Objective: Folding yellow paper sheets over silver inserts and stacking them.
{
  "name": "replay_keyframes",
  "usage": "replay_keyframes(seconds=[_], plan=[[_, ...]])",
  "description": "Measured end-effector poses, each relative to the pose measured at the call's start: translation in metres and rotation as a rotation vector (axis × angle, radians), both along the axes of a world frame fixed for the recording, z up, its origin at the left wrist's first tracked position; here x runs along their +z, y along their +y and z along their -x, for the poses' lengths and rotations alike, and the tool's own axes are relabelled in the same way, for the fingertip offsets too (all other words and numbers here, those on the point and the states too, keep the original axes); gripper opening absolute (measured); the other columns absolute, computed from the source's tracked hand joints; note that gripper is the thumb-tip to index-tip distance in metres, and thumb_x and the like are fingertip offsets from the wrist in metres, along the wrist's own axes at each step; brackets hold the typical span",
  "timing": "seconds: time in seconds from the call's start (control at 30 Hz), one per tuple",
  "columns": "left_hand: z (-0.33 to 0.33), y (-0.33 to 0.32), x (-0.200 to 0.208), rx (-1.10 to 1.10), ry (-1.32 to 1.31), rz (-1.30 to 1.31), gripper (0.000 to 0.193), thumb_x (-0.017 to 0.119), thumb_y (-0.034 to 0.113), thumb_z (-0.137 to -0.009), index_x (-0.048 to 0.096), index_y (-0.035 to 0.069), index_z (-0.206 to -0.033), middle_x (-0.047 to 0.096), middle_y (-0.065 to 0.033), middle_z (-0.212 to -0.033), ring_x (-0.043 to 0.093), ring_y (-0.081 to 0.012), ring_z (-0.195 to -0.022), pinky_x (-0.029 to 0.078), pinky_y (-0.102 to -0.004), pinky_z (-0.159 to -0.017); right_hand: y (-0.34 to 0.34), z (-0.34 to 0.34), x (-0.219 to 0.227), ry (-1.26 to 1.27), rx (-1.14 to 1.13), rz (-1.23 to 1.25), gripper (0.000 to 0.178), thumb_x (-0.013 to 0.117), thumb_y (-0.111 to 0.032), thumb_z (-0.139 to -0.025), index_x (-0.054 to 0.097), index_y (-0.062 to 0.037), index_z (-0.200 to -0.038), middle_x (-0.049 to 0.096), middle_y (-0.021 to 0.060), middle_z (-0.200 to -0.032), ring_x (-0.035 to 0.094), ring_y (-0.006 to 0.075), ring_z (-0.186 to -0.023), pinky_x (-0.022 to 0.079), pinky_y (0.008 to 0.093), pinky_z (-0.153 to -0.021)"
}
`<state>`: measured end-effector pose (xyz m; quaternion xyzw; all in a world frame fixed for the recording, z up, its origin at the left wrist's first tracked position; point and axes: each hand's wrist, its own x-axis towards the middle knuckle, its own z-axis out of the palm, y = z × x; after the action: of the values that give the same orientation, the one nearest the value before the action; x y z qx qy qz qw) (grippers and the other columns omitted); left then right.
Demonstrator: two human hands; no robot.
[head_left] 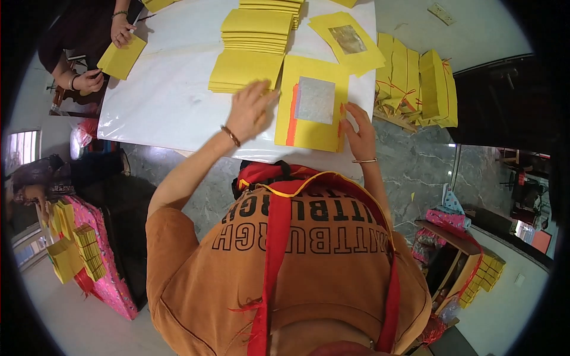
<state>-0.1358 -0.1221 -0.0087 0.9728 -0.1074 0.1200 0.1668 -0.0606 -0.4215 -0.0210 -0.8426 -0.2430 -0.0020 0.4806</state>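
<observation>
"Where are we placing our right hand [360,129]?"

"We're touching the right edge of a yellow sheet [317,135] bearing a silver square [316,99] on the white table [178,107]."

"And our left hand [248,111]?"

"We're spreading its fingers at the near edge of a fanned yellow stack [245,70]. Far left, we're seeing a co-worker's hands [122,32] holding a yellow sheaf [123,59]."

The left fingers [256,90] partly hide a yellow stack [246,68].
</observation>
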Motion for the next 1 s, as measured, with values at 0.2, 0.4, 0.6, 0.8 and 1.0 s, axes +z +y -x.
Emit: replay_keyframes(seconds=[0.2, 0.4, 0.6, 0.8, 1.0], plan=[[0.020, -0.065, -0.049, 0.369, 0.230, 1.341, 0.061, 0.050, 0.031, -0.089, 0.029, -0.004, -0.135, 0.031, -0.0207, -0.138, 0.034, -0.0278, -0.125, 0.027, -0.0363, -0.104, 0.009, -0.001, -0.042, 0.649, -0.213, -0.554, 0.057, 0.053, -0.016, -0.089, 0.026, -0.0054, -0.139, 0.039, 0.0147, -0.135, 0.042, 0.0212, -0.121, 0.036, 0.0313, -0.097], [0.001, -0.082, -0.039, 0.301, 0.406, 1.476, 0.064, 0.048, 0.005, -0.086, 0.015, -0.005, -0.139, 0.033, -0.0173, -0.138, 0.035, -0.0201, -0.125, 0.029, -0.0266, -0.101, 0.021, 0.005, -0.032, 0.759, -0.148, -0.513, 0.059, 0.051, -0.014, -0.090, 0.022, -0.0023, -0.139, 0.046, 0.0081, -0.123, 0.048, 0.0151, -0.104, 0.041, 0.0261, -0.087], [0.001, -0.091, -0.047, 0.300, 0.252, 1.308, 0.062, 0.050, 0.008, -0.081, 0.024, -0.009, -0.135, 0.046, -0.0251, -0.128, 0.044, -0.0291, -0.118, 0.032, -0.0304, -0.099, 0.021, 0.009, -0.028, 0.765, -0.179, -0.575, 0.058, 0.053, -0.007, -0.087, 0.026, -0.0021, -0.137, 0.049, 0.0064, -0.117, 0.050, 0.0143, -0.099, 0.044, 0.0267, -0.083], [0.001, -0.084, -0.038, 0.303, 0.318, 1.322, 0.065, 0.048, 0.017, -0.087, 0.015, -0.005, -0.139, 0.025, -0.0215, -0.142, 0.024, -0.0266, -0.132, 0.020, -0.0312, -0.107, 0.009, -0.006, -0.049, 0.734, -0.226, -0.598, 0.058, 0.048, -0.019, -0.092, 0.020, -0.0043, -0.140, 0.039, 0.0107, -0.133, 0.044, 0.0182, -0.114, 0.039, 0.0293, -0.094], [0.006, -0.091, -0.034, 0.288, 0.360, 1.464, 0.071, 0.040, 0.039, -0.093, 0.009, -0.004, -0.140, 0.015, -0.0187, -0.146, 0.014, -0.0244, -0.136, 0.014, -0.0297, -0.109, 0.032, 0.001, -0.010, 0.758, -0.143, -0.608, 0.071, 0.022, -0.054, -0.094, 0.000, -0.0086, -0.143, 0.007, 0.0088, -0.149, 0.014, 0.0201, -0.136, 0.018, 0.0301, -0.108]])
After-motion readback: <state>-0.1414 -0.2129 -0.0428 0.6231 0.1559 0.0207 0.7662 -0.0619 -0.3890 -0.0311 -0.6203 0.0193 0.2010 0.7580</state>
